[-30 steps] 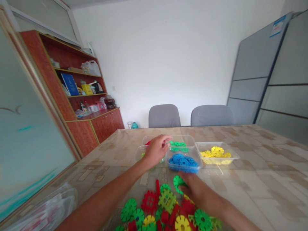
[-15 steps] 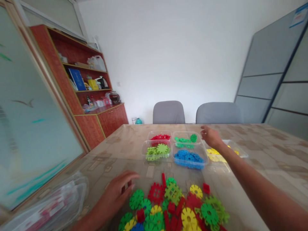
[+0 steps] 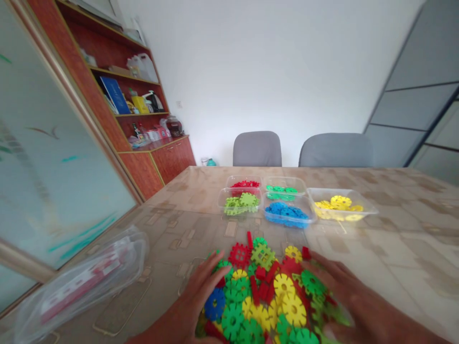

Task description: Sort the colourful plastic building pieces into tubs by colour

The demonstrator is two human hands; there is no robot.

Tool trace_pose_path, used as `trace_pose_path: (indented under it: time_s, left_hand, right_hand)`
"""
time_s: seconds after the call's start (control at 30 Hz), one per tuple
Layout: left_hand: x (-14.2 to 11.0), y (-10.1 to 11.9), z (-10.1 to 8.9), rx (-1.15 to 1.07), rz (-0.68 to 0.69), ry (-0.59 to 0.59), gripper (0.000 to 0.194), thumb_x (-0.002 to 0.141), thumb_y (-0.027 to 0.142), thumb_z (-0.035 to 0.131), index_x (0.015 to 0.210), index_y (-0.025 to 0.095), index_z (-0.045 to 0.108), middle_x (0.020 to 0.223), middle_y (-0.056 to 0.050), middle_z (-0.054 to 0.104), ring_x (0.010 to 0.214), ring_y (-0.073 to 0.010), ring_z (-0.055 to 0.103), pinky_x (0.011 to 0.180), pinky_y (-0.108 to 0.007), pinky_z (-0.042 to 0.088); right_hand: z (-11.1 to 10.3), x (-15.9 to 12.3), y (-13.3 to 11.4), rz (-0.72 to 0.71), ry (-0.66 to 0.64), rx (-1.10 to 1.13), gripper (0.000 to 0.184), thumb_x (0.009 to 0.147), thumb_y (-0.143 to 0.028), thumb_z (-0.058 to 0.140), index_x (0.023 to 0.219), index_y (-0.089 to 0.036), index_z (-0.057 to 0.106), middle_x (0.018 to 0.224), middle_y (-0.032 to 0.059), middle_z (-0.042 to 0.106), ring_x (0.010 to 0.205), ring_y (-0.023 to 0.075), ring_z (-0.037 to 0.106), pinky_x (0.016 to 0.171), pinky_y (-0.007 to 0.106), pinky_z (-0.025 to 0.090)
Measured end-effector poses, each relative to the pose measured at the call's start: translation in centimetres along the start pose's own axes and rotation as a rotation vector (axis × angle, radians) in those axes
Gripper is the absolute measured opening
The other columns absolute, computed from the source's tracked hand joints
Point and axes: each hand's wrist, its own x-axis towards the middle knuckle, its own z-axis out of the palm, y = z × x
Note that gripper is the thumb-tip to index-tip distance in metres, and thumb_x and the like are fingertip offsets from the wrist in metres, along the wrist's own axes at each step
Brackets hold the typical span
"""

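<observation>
A mixed pile of plastic toy pieces [image 3: 265, 286] lies at the near side of the table: toothed discs, squares and short bars in red, green, yellow and blue. My left hand [image 3: 199, 289] is at the pile's left edge, thumb and fingers apart around its side. On the opposite side, my right hand [image 3: 340, 282] reaches over the edge of the pile, fingers spread and slightly blurred. Neither hand shows a piece gripped in it. A blue disc [image 3: 215, 304] is close to my left hand, and a green disc [image 3: 312, 282] is beside my right fingers.
Beyond the pile, clear tubs hold sorted pieces: red [image 3: 245, 184], dark green [image 3: 283, 189], light green [image 3: 241, 203], blue [image 3: 287, 212], yellow [image 3: 339, 203]. A clear plastic bag [image 3: 86, 282] lies at the left. Two grey chairs [image 3: 257, 149] stand behind the table [image 3: 186, 210].
My right hand has come back from the tubs to the pile's right side, and a green disc no longer stands up in the dark green tub. My left hand has moved against the pile.
</observation>
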Motion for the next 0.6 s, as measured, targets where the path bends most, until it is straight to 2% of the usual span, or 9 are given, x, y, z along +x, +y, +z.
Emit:
trace_pose_path:
  time_s: [0.1,0.2,0.27,0.37,0.43,0.5,0.6]
  left_hand:
    - [1.4,1.9,0.2,-0.050,0.035,-0.025,0.092,0.076,0.061,0.066,0.149,0.039,0.015,0.160,-0.003,-0.002,0.143,-0.0375,0.006,0.112,-0.057,0.020]
    - [2.7,3.3,-0.2,-0.090,0.091,0.006,0.078,0.084,0.054,0.061,0.148,0.037,0.021,0.159,-0.004,0.009,0.143,-0.0339,0.014,0.113,-0.052,0.024]
    - [3.4,3.5,-0.8,-0.067,0.099,0.081,0.063,0.091,0.047,0.054,0.146,0.034,0.028,0.158,-0.004,0.017,0.142,-0.0309,0.020,0.114,-0.049,0.024]
    - [3.9,2.7,-2.0,-0.003,0.061,0.232,0.038,0.096,0.034,0.045,0.133,0.031,0.048,0.150,-0.004,0.036,0.135,-0.0260,0.037,0.112,-0.042,0.031]
    - [3.8,2.1,-2.8,0.019,0.050,0.270,0.028,0.096,0.031,0.045,0.119,0.028,0.059,0.140,-0.004,0.049,0.126,-0.0235,0.047,0.107,-0.036,0.037]
    - [3.6,1.6,-3.3,0.042,0.068,0.240,0.025,0.096,0.031,0.045,0.114,0.028,0.062,0.135,-0.003,0.053,0.122,-0.0224,0.050,0.104,-0.033,0.039]
    - [3.8,1.0,-3.7,0.117,0.069,0.184,0.031,0.096,0.030,0.045,0.125,0.029,0.056,0.140,-0.002,0.049,0.127,-0.0226,0.044,0.108,-0.035,0.034]
  right_hand:
    - [1.4,1.7,-1.6,-0.003,0.079,0.058,0.063,0.082,-0.026,0.062,0.142,-0.026,0.042,0.150,0.0120,0.037,0.135,0.0322,0.036,0.109,0.051,0.034]
    - [0.8,3.5,-3.3,-0.011,0.134,0.100,0.049,0.087,-0.026,0.056,0.136,-0.024,0.049,0.143,0.0113,0.047,0.129,0.0268,0.046,0.107,0.043,0.038]
    - [-0.3,4.2,-4.4,-0.021,0.163,0.122,0.041,0.090,-0.026,0.052,0.131,-0.024,0.052,0.137,0.0107,0.053,0.124,0.0251,0.051,0.103,0.040,0.043]
    - [-2.1,4.4,-6.0,-0.010,0.197,0.128,0.030,0.093,-0.026,0.047,0.120,-0.025,0.060,0.120,0.0098,0.063,0.107,0.0238,0.062,0.087,0.033,0.052]
    - [-2.9,4.3,-7.0,-0.007,0.168,0.130,0.025,0.093,-0.027,0.046,0.112,-0.026,0.063,0.106,0.0073,0.068,0.091,0.0216,0.066,0.075,0.029,0.054]
    - [-3.0,4.1,-7.9,-0.019,0.091,0.147,0.022,0.094,-0.029,0.045,0.104,-0.027,0.065,0.095,0.0048,0.070,0.080,0.0198,0.067,0.068,0.027,0.053]
    - [-2.0,3.5,-8.9,-0.045,-0.020,0.145,0.018,0.089,-0.030,0.051,0.094,-0.027,0.068,0.093,0.0045,0.071,0.080,0.0225,0.067,0.069,0.030,0.053]
